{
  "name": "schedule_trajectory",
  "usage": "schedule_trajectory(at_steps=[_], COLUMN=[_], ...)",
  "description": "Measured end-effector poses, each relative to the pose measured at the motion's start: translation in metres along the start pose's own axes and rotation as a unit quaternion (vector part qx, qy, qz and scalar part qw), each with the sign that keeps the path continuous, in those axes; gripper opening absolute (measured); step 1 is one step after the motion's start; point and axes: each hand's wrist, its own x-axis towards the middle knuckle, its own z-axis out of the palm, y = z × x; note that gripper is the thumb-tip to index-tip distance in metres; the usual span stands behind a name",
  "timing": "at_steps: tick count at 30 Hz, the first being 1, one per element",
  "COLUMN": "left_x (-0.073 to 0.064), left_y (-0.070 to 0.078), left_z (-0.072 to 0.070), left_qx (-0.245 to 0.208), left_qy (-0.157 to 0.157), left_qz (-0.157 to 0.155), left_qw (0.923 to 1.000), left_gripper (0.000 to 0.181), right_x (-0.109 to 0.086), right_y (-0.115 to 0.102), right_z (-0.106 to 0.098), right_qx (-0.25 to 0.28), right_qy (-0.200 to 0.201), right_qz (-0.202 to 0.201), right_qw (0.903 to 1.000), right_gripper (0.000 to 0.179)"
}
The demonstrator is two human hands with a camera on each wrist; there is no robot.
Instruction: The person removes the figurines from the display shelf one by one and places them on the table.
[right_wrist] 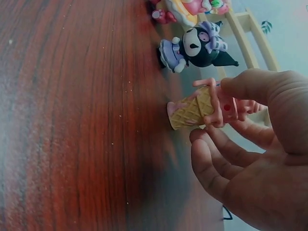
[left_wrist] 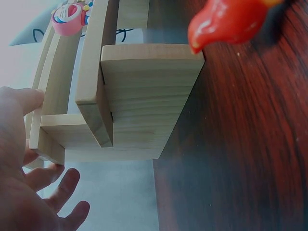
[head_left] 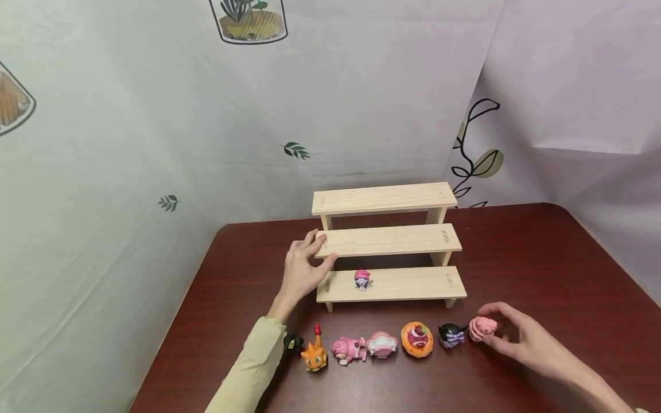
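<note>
My left hand [head_left: 303,269] grips the left end of the middle tier of a pale wooden stepped shelf [head_left: 387,240]; the left wrist view has the thumb on one edge and the fingers around the other side. At the right of a row of toys, my right hand [head_left: 521,338] pinches a pink ice-cream-cone figurine [right_wrist: 192,109] by its swirled top between thumb and fingers. Its waffle base is close to the tabletop. Just left of it stands a black-hooded figurine [right_wrist: 195,45] with a purple bow. A pink-capped figurine [head_left: 362,279] sits on the lowest tier.
Further left in the row are an orange round toy [head_left: 417,339], a pink-and-white toy [head_left: 382,345], a pink bear-like figure [head_left: 348,349], an orange figure with a red-tipped tail [head_left: 314,357] and a black toy [head_left: 293,342] by the left sleeve. A dark red table [head_left: 563,269] carries everything.
</note>
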Motion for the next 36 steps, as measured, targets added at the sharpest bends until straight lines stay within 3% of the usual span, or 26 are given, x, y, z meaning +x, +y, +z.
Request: schedule_trajectory(at_steps=[14, 19, 27, 36], left_x=[0.002, 0.003, 0.002, 0.0], left_y=[0.0, 0.001, 0.001, 0.0], left_z=[-0.001, -0.001, -0.002, -0.002], left_qx=[-0.002, -0.001, -0.004, -0.003], left_qy=[-0.001, 0.002, 0.001, 0.001], left_qz=[0.003, 0.009, 0.007, 0.006], left_qw=[1.0, 1.0, 1.0, 1.0], left_gripper=[0.053, 0.053, 0.052, 0.053], right_x=[0.004, 0.012, 0.031, 0.052], right_y=[-0.007, -0.014, -0.029, -0.045], right_z=[-0.008, -0.014, -0.015, -0.005], right_qx=[-0.03, -0.056, -0.067, -0.038], right_qy=[0.007, 0.031, 0.067, 0.041], right_qz=[0.012, 0.025, -0.026, -0.055], right_qw=[0.9995, 0.9976, 0.9952, 0.9969], right_gripper=[0.05, 0.052, 0.055, 0.049])
